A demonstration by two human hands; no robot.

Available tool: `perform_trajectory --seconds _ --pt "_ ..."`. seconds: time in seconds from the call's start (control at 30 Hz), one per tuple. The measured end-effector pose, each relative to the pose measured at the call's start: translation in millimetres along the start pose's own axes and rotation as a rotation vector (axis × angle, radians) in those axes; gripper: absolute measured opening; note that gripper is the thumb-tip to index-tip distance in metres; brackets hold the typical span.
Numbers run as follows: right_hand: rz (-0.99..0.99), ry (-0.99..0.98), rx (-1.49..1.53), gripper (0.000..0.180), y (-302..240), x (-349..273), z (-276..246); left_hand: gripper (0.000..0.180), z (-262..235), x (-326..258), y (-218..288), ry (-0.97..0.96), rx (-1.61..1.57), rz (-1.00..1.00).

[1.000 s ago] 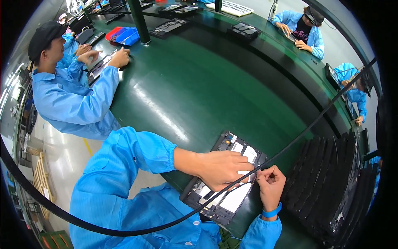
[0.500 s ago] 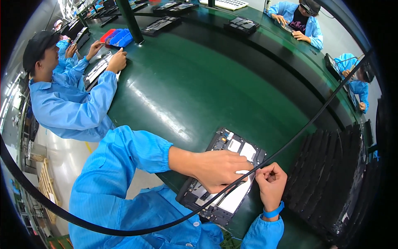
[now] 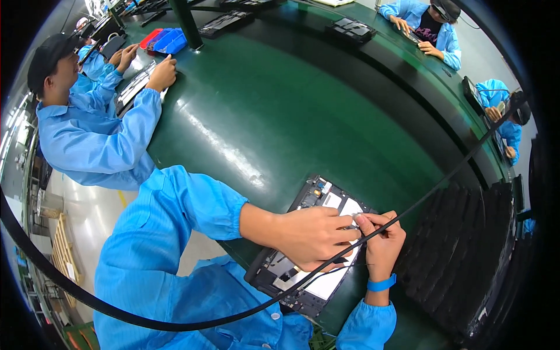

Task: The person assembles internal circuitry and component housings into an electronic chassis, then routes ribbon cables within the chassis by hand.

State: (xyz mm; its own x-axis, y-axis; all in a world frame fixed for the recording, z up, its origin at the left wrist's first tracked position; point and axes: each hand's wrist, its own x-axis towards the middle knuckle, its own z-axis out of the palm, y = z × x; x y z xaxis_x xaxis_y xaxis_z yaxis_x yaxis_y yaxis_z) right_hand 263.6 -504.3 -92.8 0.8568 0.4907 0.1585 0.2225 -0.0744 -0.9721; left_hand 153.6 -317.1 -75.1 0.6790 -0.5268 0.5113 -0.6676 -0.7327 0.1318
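The left hand [image 3: 312, 236] lies flat with closed fingers on an opened black tablet [image 3: 291, 274], which rests on the green table [image 3: 280, 116] directly under both hands. The right hand [image 3: 382, 242] is just beside it, with fingertips pinched together on something too small to tell, above a white rectangular label [image 3: 352, 206] inside the tablet. Right of the right hand stands a stack of black trays [image 3: 466, 251].

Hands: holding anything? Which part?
Left hand lies flat on the opened tablet, near its middle. Right hand pinches something small at the tablet's upper right edge; what it is cannot be told.
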Motion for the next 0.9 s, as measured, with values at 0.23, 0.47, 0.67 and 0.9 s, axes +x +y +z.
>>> perform_trajectory --seconds 0.23,0.47,0.67,0.9 --pt "-0.007 0.016 -0.067 0.015 -3.2 3.4 1.7 0.032 -2.1 2.2 -1.4 -0.071 0.014 0.02" --pt "-0.056 0.071 -0.102 0.016 -4.1 1.6 10.2 0.033 -2.8 1.8 -2.1 -0.046 -0.014 -0.009" --pt "-0.01 0.076 -0.083 0.016 -5.7 0.0 8.9 0.033 0.9 2.6 -9.6 -0.046 -0.118 0.012" --pt "0.152 -0.12 0.085 0.046 -6.3 -6.8 -15.6 0.033 -6.6 4.6 -11.1 -0.115 -0.189 -0.009"
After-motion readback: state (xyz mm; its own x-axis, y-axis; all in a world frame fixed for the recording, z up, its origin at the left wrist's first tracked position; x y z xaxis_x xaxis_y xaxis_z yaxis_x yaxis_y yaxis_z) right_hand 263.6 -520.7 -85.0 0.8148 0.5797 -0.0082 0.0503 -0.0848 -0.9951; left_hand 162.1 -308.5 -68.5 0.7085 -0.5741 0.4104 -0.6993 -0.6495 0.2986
